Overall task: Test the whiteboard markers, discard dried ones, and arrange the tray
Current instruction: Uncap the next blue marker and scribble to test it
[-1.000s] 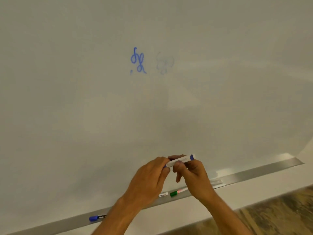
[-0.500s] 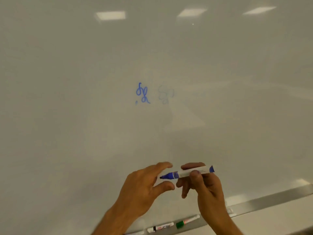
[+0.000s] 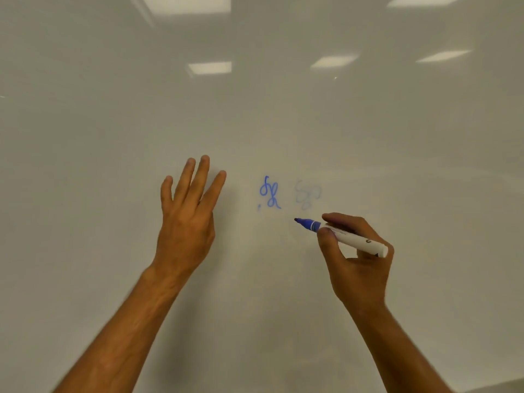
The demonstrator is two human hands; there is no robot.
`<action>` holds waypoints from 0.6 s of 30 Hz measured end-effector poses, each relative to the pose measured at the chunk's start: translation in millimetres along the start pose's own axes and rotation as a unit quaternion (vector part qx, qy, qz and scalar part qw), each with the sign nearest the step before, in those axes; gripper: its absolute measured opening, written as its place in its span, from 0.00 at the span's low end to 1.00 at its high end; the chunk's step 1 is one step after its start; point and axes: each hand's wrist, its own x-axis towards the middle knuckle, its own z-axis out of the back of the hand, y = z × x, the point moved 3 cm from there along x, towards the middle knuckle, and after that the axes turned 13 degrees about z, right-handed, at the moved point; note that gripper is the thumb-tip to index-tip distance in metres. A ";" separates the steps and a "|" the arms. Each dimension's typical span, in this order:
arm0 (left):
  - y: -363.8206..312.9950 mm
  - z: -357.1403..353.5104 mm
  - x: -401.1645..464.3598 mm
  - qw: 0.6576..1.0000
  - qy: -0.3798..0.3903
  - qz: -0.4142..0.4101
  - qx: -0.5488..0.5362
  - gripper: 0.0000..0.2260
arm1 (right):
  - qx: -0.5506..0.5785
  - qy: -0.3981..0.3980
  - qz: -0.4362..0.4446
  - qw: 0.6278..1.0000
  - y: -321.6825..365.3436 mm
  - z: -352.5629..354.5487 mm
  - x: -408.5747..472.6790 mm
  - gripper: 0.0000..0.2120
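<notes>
My uncapped blue marker, white barrel, lies slanted in my right hand, tip pointing up-left near the whiteboard, just below a bold blue scribble and a faint one.

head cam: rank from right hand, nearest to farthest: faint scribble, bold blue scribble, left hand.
From the right hand, which holds the blue marker:
1. Faint scribble, just above the marker tip.
2. Bold blue scribble, further left on the whiteboard.
3. Left hand, far left, fingers spread.
</notes>
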 end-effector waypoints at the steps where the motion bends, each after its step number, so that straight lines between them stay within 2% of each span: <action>1: 1.5 -4.4 4.4 0.999 -0.003 0.003 0.033 0.33 | -0.027 -0.002 0.032 0.999 -0.6 -4.2 3.9 0.06; 6: -1.9 -27.5 20.9 0.994 -0.020 0.003 0.104 0.34 | -0.099 -0.022 0.124 0.987 -7.3 -23.7 23.9 0.07; 15: 0.7 -53.7 31.9 0.996 -0.013 0.016 0.090 0.24 | -0.139 -0.031 0.177 0.974 -36.3 -49.7 54.1 0.08; 18: 1.2 -57.1 31.4 0.994 -0.014 0.014 0.109 0.27 | -0.155 -0.037 0.195 0.968 -43.8 -51.8 59.0 0.07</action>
